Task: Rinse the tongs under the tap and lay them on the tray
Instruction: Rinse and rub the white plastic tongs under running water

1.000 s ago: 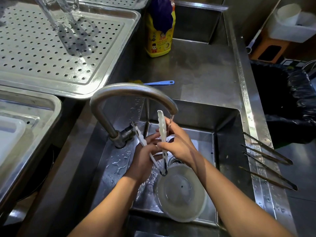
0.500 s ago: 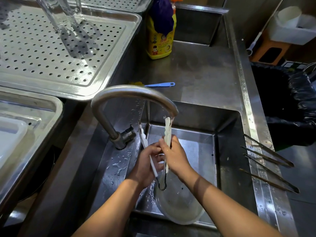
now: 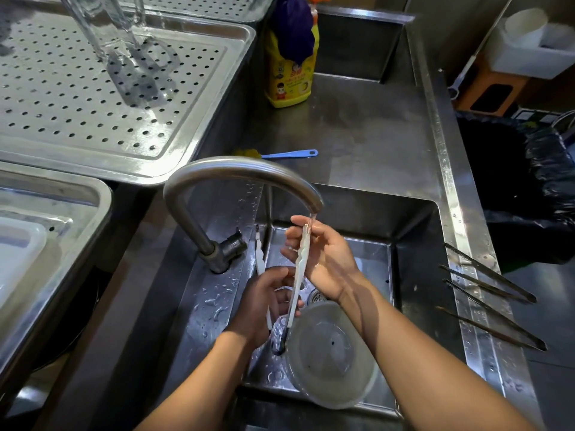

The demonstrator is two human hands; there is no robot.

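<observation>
Tongs (image 3: 300, 269): white, with a dark joined end. I hold them over the sink, right under the tap. The joined end points down. The two arms spread apart and point up.
Left hand (image 3: 264, 300): my fingers curl round the left arm of the tongs, low down.
Right hand (image 3: 329, 259): my thumb and fingers pinch the right arm of the tongs, near its tip.
Tap (image 3: 236, 169): a bent silver pipe. Water runs out of its mouth and lands on the tip I pinch.
Sink (image 3: 413, 275): shiny metal, with wet drops on its walls.
Round bowl (image 3: 329, 353): cloudy plastic. It lies in the sink, just beside the joined end of the tongs.
Tray (image 3: 193, 88): metal, full of little holes. It sits up and to the left of the sink, well apart from the tongs.
Glass (image 3: 124, 42): clear, standing on the tray.
Soap bottle (image 3: 291, 79): yellow, behind the sink, with a dark cloth over its top.
Blue handle (image 3: 289, 154): lies flat on the counter behind the tap.
Metal sticks (image 3: 488, 287): long and thin, lying on the right edge of the sink.
Black bag (image 3: 529, 188): far right, past the counter.
</observation>
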